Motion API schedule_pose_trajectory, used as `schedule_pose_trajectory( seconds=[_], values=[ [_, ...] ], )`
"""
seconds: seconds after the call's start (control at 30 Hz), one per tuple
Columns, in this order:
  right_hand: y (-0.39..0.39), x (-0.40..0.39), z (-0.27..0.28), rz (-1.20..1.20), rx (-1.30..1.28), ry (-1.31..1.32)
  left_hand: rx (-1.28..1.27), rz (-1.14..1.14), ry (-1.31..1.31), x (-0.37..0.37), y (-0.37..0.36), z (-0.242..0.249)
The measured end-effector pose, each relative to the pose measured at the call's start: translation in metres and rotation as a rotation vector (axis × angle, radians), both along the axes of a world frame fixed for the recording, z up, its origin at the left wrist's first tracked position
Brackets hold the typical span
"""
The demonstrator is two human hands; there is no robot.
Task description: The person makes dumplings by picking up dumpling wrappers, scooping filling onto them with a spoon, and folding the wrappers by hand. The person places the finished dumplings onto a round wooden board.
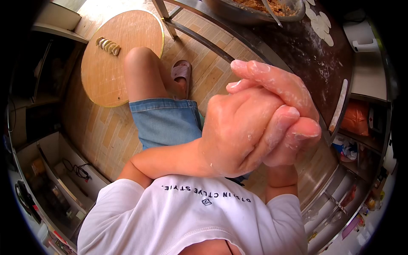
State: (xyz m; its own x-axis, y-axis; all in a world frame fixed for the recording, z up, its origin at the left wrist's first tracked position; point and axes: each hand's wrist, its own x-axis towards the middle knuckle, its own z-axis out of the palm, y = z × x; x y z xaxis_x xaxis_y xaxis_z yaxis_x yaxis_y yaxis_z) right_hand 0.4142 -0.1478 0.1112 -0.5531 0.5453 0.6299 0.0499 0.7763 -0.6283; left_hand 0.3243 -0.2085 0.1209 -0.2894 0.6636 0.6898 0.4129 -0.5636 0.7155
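My left hand [238, 127] and my right hand [297, 91] are closed together in front of my chest, with white flour on the skin. The left one's fingers are folded inside the right one's, and both thumbs press side by side. Whatever lies between the palms is hidden. Beyond them, a dark table [314, 72] dusted with flour carries a metal bowl [238, 15] of orange-brown filling with a spoon [272, 13] in it. Round dough wrappers [319, 25] lie at the table's far side. A floured rolling pin [338, 105] rests along the table's right edge.
At the left, a round wooden board [127, 34] holds a short row of dumplings [108, 45]. My bare knee [142, 59] is beside it. Metal table legs [165, 19] stand on the tiled floor [95, 131]. Shelves [361, 144] line the right side, open cabinets [63, 165] the left.
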Motion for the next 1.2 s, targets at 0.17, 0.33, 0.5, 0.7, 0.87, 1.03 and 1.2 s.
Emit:
schedule_pose_trajectory(
  seconds=[0.17,0.33,0.5,0.7,0.87,1.03,1.2],
  values=[
    [0.002,-0.002,0.000,0.002,-0.007,-0.002,0.034,0.051,0.063,0.000,0.003,0.001],
    [0.003,-0.004,-0.001,0.004,-0.014,-0.002,-0.110,-0.054,-0.020,-0.004,-0.001,0.005],
    [0.005,-0.005,-0.001,0.010,-0.016,-0.013,-0.086,-0.007,-0.012,-0.003,0.003,0.000],
    [0.004,-0.004,0.000,0.020,-0.013,-0.017,-0.065,0.150,0.120,0.001,0.003,-0.001],
    [0.003,-0.005,-0.001,0.023,-0.018,-0.009,-0.047,0.152,0.117,0.002,0.005,-0.001],
    [0.007,-0.008,-0.005,0.022,-0.026,0.001,-0.028,0.143,0.147,0.000,0.003,-0.005],
    [0.007,-0.010,-0.005,0.031,-0.029,0.011,-0.014,0.144,0.130,0.000,0.004,-0.006]
  ],
)
